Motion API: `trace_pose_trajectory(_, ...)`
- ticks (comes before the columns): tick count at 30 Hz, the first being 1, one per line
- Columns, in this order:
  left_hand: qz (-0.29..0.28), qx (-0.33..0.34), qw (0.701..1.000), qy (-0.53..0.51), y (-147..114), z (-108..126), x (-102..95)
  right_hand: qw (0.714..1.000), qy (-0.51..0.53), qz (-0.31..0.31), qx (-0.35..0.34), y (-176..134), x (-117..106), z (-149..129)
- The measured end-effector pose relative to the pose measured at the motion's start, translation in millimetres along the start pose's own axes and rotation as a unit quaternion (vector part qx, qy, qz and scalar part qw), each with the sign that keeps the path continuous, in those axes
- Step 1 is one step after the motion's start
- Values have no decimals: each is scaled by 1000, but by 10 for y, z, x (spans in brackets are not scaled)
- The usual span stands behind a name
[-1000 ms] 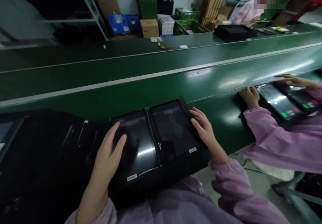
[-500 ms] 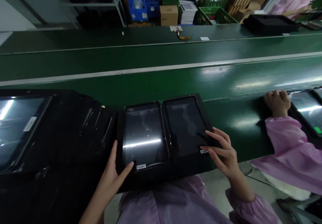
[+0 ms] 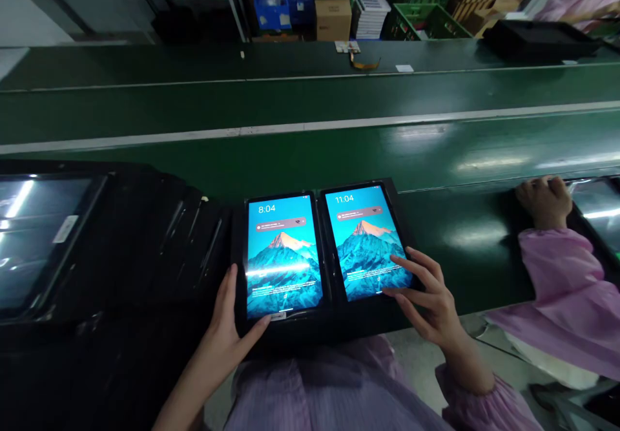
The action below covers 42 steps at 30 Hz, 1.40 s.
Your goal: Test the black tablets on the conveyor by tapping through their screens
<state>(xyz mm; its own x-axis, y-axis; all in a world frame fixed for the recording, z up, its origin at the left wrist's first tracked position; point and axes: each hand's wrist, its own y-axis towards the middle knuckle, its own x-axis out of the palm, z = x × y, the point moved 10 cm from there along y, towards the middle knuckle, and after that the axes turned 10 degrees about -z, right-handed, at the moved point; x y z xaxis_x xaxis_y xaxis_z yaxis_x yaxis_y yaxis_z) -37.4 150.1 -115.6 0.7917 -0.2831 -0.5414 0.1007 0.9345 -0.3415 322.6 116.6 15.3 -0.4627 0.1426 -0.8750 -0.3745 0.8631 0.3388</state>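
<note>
Two tablets lie side by side in a black foam tray, both screens lit with a snowy mountain picture. The left tablet [image 3: 283,260] reads 8:04, and the right tablet [image 3: 365,243] reads 11:04. My left hand [image 3: 230,324] is at the lower left corner of the left tablet, thumb near its bottom edge and fingers along the tray's side, spread apart. Over the lower right corner of the right tablet is my right hand [image 3: 426,295], fingers apart, tips at the screen. A white label [image 3: 278,316] sits below the left screen.
Stacked black trays [image 3: 145,237] stand at left, with a dark tablet [image 3: 39,237] on top. A co-worker's hand [image 3: 545,201] rests by another tray at right. A green conveyor belt [image 3: 290,159] runs behind. Across it are a carton [image 3: 332,21] and green crates [image 3: 426,21].
Both tablet screens have gone from dark to lit. My hands keep nearly the same places on the tablets, and the whole view has shifted slightly.
</note>
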Motion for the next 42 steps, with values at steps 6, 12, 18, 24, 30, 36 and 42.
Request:
trace_pose_trajectory(6, 100, -28, 994, -35, 225, 174, -165, 994, -68, 25, 83, 64, 56, 194)
trace_pose_trajectory(12, 74, -20, 988, -133, 271, 159, -243, 994, -65, 55, 66, 26, -66, 152)
trace_pose_trajectory(18, 32, -20, 995, -87, 104, -17, -106, 998, -38, 37, 42, -57, -46, 74)
trace_pose_trajectory(24, 14, -10, 1000, 9, 7, 35, -53, 1000, 4, 13, 17, -57, 29, 4)
trace_pose_trajectory(30, -2, -22, 1000, 2, 7, 42, -49, 1000, 6, 29, 7, -44, 12, -61)
trace_pose_trajectory(36, -13, -21, 999, 27, 46, 84, -15, 999, 6, 33, -1, -28, 48, -52)
trace_pose_trajectory(42, 70, -48, 996, -36, 197, 259, -151, 992, -75, 62, 82, 8, 44, 92)
